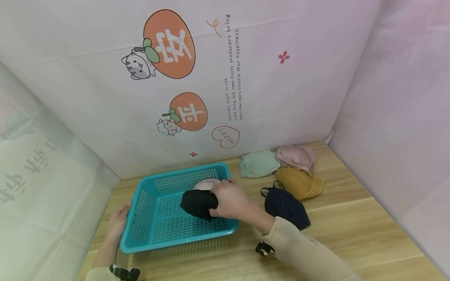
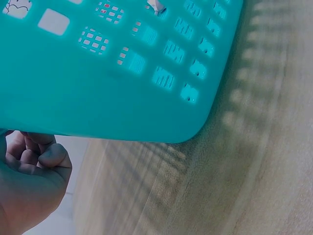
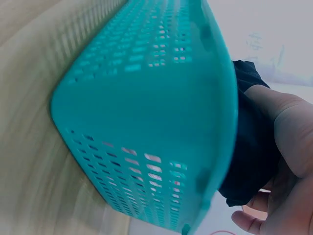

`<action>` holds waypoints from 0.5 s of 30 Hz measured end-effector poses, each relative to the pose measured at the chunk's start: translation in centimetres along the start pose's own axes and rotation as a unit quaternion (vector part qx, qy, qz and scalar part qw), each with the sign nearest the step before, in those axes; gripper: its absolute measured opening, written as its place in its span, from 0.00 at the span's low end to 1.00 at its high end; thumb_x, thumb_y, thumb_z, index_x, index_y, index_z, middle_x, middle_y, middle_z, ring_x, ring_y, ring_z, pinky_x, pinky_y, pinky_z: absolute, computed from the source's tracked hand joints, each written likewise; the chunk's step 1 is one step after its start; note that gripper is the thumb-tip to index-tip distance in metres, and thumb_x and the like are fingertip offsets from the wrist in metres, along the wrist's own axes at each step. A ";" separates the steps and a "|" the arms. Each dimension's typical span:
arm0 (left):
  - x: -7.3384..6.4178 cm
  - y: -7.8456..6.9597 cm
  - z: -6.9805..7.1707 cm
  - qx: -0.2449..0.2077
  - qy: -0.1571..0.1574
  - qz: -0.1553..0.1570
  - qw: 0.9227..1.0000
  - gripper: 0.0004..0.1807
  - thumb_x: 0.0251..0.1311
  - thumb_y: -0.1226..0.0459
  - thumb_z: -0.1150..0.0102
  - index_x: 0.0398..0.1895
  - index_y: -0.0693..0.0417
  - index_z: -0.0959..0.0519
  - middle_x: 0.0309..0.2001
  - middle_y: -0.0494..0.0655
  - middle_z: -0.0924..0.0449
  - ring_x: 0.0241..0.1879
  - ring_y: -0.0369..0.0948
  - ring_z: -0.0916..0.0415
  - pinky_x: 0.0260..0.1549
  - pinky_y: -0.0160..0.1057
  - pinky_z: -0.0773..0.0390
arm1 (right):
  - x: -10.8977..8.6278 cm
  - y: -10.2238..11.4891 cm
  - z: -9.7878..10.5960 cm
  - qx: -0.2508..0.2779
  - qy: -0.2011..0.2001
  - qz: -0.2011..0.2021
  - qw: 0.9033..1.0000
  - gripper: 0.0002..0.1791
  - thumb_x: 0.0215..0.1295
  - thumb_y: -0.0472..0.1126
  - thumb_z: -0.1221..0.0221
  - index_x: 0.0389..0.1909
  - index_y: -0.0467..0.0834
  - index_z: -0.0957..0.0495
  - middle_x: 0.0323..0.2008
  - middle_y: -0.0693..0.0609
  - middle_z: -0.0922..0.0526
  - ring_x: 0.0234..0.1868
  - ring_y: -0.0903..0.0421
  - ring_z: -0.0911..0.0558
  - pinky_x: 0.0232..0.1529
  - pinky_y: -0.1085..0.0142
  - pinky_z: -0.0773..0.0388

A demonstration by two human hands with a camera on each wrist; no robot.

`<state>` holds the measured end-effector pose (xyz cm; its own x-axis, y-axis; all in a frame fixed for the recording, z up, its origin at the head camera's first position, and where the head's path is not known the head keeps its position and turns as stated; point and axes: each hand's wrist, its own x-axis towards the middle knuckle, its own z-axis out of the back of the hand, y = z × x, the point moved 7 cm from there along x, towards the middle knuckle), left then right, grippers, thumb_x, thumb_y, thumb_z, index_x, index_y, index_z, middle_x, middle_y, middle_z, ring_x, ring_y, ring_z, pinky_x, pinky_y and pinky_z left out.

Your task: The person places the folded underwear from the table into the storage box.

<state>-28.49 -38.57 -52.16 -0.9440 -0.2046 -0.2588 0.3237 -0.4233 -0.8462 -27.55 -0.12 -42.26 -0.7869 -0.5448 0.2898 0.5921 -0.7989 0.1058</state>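
Note:
A teal plastic basket [image 1: 165, 244] with lattice sides stands on the table. At its left end my left hand [image 1: 118, 221] grips the rim; in the left wrist view its fingers curl up against the basket's edge. My right hand [image 1: 230, 200] holds a folded black bra [image 1: 198, 203] over the right part of the basket, thumb on the near side. Behind the black bra, a pale bra [image 1: 205, 184] lies in the basket, partly hidden. The right wrist view shows the black cloth [image 3: 249, 147] just past the basket rim, between thumb and fingers.
Right of the basket lie a mint bra [image 1: 259, 164], a pink bra [image 1: 297, 157], a mustard bra [image 1: 299, 183] and a navy bra [image 1: 286, 207] with a strap loop. White printed cloth [image 1: 267, 97] walls the back and both sides of the wooden table [image 1: 351, 230].

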 end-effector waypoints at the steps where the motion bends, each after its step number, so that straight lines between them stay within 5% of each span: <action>1: 0.0 0.0 0.0 -0.001 0.000 0.004 1.000 0.43 0.71 0.33 0.70 0.79 0.50 0.45 0.73 0.59 0.38 0.50 0.31 0.28 0.45 0.32 0.23 | 0.0 0.1 -0.2 -0.003 -0.001 0.002 1.000 0.23 0.51 0.61 0.30 0.42 0.50 0.15 0.40 0.56 0.14 0.42 0.54 0.20 0.58 0.49 0.26; 9: -0.1 0.1 -0.1 -0.012 0.002 0.019 1.000 0.48 0.66 0.28 0.70 0.80 0.48 0.47 0.75 0.58 0.40 0.53 0.34 0.28 0.45 0.32 0.24 | -0.1 0.8 -2.2 -0.016 0.022 -0.001 1.000 0.23 0.51 0.64 0.30 0.41 0.52 0.15 0.40 0.57 0.14 0.55 0.52 0.19 0.68 0.44 0.34; 15: 0.1 0.2 0.0 -0.013 0.003 0.013 1.000 0.49 0.63 0.28 0.68 0.79 0.47 0.46 0.72 0.58 0.37 0.45 0.27 0.26 0.45 0.33 0.22 | -0.2 1.3 -3.4 -0.013 0.029 0.007 0.999 0.21 0.51 0.63 0.30 0.37 0.52 0.15 0.34 0.57 0.16 0.47 0.52 0.19 0.69 0.43 0.35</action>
<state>-28.49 -38.62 -52.35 -0.9357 -0.2105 -0.2830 0.3463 -0.3957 -0.8506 -27.25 -1.89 -45.44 -0.7882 -0.5684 0.2360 0.5984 -0.7974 0.0781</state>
